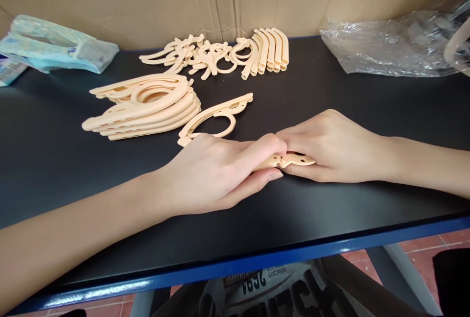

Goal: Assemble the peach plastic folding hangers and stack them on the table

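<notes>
Pale plastic pieces [298, 159] were gripped by the left hand [220, 172] and right hand [332, 148], while a stack [147, 118] was seemingly assembled and loose parts [208, 57] were left unjoined.

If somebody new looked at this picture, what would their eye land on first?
Most likely the left hand and right hand, meeting over the black table with a cream plastic part between their fingers. Next might come the stack of cream plastic frames beyond the left forearm, then the neat row of curved pieces at the back, near the cardboard.
</notes>
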The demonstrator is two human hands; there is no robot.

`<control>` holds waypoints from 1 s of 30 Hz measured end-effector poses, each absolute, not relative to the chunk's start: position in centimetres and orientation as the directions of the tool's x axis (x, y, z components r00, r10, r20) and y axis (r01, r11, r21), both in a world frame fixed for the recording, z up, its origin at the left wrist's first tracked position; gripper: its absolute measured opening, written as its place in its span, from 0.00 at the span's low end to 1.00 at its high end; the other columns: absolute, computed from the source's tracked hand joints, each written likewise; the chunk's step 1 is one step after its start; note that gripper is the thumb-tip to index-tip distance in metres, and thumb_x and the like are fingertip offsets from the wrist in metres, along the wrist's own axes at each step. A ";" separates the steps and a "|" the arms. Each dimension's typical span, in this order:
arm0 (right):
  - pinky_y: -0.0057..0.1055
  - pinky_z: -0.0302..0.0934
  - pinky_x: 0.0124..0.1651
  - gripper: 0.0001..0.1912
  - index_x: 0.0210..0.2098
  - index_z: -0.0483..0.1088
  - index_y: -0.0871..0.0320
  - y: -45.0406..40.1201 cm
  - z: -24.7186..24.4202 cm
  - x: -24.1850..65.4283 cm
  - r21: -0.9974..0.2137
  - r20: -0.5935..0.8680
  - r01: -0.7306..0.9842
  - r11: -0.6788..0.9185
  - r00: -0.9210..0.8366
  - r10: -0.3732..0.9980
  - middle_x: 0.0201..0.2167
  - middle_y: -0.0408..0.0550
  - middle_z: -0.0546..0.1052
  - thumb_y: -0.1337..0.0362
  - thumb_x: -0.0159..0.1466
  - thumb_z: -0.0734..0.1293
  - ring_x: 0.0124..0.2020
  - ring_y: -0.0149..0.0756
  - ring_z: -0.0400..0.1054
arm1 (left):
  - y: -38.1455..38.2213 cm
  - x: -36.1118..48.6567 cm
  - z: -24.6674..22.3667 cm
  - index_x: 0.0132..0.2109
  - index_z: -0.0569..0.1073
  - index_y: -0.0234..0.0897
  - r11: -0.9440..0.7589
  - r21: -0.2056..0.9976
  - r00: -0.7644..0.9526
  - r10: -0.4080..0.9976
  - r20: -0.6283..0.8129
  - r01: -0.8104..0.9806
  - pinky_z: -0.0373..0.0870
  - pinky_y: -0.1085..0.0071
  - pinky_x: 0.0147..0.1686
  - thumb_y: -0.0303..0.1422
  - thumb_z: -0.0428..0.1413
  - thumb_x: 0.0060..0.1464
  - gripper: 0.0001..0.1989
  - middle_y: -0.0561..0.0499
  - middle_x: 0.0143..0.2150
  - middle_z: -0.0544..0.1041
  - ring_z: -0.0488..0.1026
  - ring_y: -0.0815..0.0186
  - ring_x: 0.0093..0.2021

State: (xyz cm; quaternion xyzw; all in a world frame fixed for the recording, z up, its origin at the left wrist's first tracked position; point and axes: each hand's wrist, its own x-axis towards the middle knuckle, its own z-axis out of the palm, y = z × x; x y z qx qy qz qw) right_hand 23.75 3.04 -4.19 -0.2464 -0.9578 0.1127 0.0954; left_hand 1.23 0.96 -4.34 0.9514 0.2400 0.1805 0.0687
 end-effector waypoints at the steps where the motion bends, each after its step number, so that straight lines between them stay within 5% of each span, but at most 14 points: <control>1: 0.30 0.41 0.24 0.12 0.28 0.63 0.58 3.0 -4.2 23.8 -0.256 0.127 0.449 0.856 -0.862 0.490 0.21 0.41 0.67 0.62 0.68 0.59 0.19 0.27 0.55 | 1.0 1.2 -4.4 0.46 0.66 0.38 -0.877 0.221 0.821 0.478 0.313 0.427 0.57 0.71 0.19 0.35 0.46 0.68 0.08 0.55 0.33 0.80 0.71 0.70 0.23; 18: 0.29 0.41 0.23 0.14 0.27 0.60 0.57 3.1 -4.4 24.0 -0.219 0.165 0.414 0.883 -0.877 0.452 0.20 0.41 0.65 0.62 0.69 0.57 0.20 0.28 0.56 | 1.0 1.0 -4.7 0.47 0.66 0.37 -0.877 0.241 0.824 0.475 0.310 0.415 0.55 0.71 0.20 0.43 0.44 0.69 0.14 0.56 0.32 0.79 0.70 0.71 0.23; 24: 0.30 0.40 0.23 0.14 0.27 0.60 0.57 3.2 -4.3 24.0 -0.223 0.158 0.409 0.885 -0.880 0.447 0.20 0.40 0.64 0.61 0.69 0.57 0.19 0.28 0.54 | 1.0 0.8 -4.8 0.48 0.66 0.38 -0.873 0.241 0.822 0.482 0.303 0.424 0.55 0.73 0.21 0.49 0.37 0.70 0.22 0.55 0.34 0.79 0.71 0.71 0.25; 30: 0.29 0.41 0.24 0.12 0.29 0.61 0.57 3.2 -4.4 24.1 -0.206 0.166 0.400 0.893 -0.885 0.435 0.21 0.40 0.65 0.63 0.69 0.57 0.20 0.28 0.55 | 1.2 0.7 -4.7 0.47 0.67 0.36 -0.871 0.351 0.837 0.454 0.307 0.343 0.55 0.71 0.19 0.45 0.33 0.70 0.23 0.53 0.32 0.77 0.69 0.70 0.23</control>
